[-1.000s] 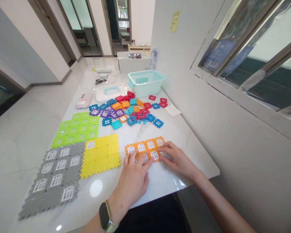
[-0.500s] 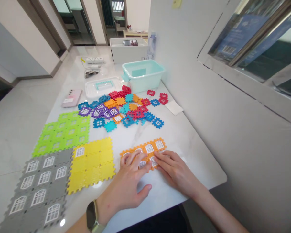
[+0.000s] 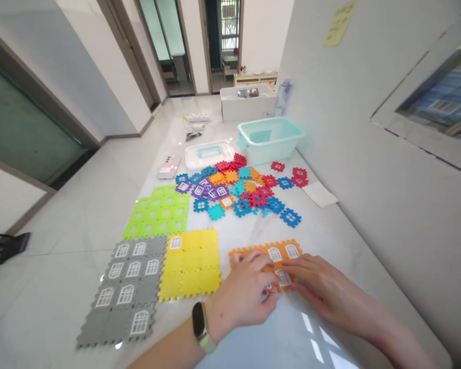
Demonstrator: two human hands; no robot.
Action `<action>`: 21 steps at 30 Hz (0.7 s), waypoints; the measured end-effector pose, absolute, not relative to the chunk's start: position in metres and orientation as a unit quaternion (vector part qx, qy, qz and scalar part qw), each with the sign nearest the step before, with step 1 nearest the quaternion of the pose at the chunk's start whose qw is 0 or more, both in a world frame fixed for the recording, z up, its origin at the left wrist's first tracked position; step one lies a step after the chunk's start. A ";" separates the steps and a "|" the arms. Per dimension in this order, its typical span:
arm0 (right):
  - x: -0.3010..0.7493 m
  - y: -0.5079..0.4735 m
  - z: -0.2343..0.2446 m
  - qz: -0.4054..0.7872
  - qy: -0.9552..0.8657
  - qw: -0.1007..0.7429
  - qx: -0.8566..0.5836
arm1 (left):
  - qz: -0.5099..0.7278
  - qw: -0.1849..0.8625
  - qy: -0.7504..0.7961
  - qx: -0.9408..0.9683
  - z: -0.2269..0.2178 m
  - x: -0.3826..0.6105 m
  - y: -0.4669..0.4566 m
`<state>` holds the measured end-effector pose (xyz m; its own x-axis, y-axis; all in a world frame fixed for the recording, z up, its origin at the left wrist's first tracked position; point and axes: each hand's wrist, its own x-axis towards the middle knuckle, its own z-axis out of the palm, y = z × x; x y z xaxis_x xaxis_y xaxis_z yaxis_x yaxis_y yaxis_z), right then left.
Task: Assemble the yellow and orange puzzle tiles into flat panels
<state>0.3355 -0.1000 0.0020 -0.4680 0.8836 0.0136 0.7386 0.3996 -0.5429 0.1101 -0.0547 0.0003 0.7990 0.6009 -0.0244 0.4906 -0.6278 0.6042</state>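
Observation:
A small panel of joined orange window tiles (image 3: 282, 252) lies near the front of the white table (image 3: 253, 230). My left hand (image 3: 246, 294), with a watch on the wrist, rests over the panel's left part, fingers curled down on the tiles. My right hand (image 3: 326, 292) lies flat on the panel's lower right tile, fingers stretched out and pressing. Behind them sits a loose pile of coloured tiles (image 3: 238, 189) in red, blue, purple and orange.
Joined mats lie at the left: green (image 3: 155, 212), yellow (image 3: 192, 264) and grey with windows (image 3: 126, 289). A mint tub (image 3: 271, 138), a clear lid (image 3: 209, 154), a pink phone (image 3: 168, 167), a white box (image 3: 246, 101) and a paper slip (image 3: 320, 195) are behind. A wall runs along the right.
The view has swung left and tipped. Both hands have drawn together over the orange panel's lower tiles, the left hand's fingers curling down on them.

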 end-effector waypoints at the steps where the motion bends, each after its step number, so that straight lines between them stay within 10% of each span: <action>1: 0.336 -0.092 0.007 0.244 -0.821 0.153 -0.494 | 0.097 0.300 0.312 0.896 -0.001 0.113 -0.053; 8: 0.282 0.002 0.017 0.121 -0.838 0.240 -0.475 | 0.144 0.230 0.285 0.919 -0.015 0.117 -0.055; 21: 0.219 0.101 -0.007 -0.016 -0.884 -0.009 -0.467 | 0.206 0.307 0.252 0.894 0.005 0.101 -0.045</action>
